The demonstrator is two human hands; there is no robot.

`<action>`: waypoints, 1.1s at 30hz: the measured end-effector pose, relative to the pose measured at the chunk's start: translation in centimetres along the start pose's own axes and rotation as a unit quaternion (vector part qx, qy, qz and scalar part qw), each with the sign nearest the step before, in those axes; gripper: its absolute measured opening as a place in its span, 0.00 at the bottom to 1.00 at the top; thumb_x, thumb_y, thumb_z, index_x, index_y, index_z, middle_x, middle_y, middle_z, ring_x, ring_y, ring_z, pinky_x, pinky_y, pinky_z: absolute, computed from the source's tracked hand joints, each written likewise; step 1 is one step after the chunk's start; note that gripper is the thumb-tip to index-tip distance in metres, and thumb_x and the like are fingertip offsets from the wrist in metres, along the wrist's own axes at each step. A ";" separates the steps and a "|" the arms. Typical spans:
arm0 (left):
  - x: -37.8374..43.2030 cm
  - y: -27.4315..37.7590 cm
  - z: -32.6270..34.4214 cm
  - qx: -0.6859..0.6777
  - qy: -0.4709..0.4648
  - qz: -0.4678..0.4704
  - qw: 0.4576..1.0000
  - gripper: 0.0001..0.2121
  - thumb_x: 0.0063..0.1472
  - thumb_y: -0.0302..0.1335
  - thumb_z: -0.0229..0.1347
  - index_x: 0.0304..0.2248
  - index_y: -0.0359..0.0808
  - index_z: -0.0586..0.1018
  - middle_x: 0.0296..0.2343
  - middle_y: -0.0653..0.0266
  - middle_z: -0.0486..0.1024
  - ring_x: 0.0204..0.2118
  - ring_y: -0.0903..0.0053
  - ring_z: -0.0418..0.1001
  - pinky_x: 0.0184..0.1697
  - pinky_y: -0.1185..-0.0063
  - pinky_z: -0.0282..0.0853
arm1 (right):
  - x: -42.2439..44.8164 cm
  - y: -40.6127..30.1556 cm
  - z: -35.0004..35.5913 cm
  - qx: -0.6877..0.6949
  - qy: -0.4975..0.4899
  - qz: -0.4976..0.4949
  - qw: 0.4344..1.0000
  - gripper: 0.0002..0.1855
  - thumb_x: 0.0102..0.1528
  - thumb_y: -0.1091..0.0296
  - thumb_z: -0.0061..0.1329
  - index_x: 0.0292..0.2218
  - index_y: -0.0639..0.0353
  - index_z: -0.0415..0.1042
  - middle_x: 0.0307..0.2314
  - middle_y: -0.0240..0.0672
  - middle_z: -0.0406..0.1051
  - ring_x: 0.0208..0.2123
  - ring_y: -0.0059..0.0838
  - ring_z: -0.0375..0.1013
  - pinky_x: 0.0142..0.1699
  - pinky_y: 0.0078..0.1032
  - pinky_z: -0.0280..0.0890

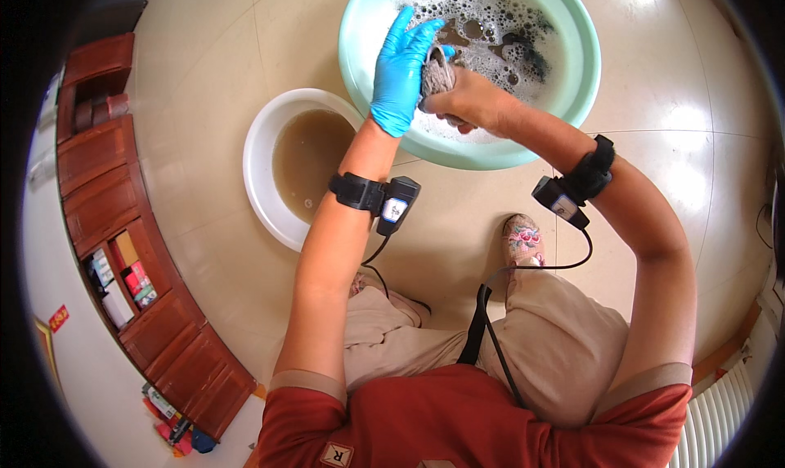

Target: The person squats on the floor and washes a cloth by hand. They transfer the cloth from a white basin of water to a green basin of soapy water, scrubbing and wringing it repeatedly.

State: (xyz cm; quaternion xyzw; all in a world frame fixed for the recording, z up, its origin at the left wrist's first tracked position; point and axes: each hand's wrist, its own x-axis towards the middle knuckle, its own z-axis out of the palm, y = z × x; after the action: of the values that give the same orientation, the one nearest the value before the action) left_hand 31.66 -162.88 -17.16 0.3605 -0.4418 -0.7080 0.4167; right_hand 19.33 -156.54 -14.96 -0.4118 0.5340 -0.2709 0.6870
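Observation:
A light green plastic basin (pixel 590 69) full of sudsy grey water stands on the floor in front of me. Over its near left part, my left hand (pixel 402 69) wears a blue rubber glove, its fingers spread and its palm against a bunched grey cloth (pixel 437 75). My right hand (pixel 469 100), bare, is closed around that cloth from the right. Dark fabric (pixel 527 54) lies partly under the foam on the basin's right side. What the gloved thumb and palm do behind the cloth is partly hidden.
A white basin (pixel 260 161) of murky brown water stands at the left, beside the green one. Black straps with small devices and cables sit on both forearms. My embroidered shoe (pixel 523 238) is on the tiled floor. Red-brown wooden cabinets (pixel 101 161) line the left; a white radiator (pixel 714 416) is at lower right.

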 end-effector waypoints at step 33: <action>-1.7 0.2 -1.3 0.091 0.009 0.000 0.996 0.14 0.65 0.26 0.44 0.48 0.31 0.71 0.38 0.62 0.74 0.37 0.76 0.74 0.41 0.77 0.73 | 1.1 1.2 -4.8 0.078 0.103 -0.065 0.990 0.49 0.42 0.36 0.58 0.53 0.63 0.54 0.46 0.49 0.62 0.47 0.37 0.66 0.45 0.26 0.65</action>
State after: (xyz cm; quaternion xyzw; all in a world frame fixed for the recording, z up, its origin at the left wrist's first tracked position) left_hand 33.54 -161.87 -17.18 0.4030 -0.5006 -0.6615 0.3866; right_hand 14.99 -158.12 -16.98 -0.3610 0.5514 -0.3965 0.6391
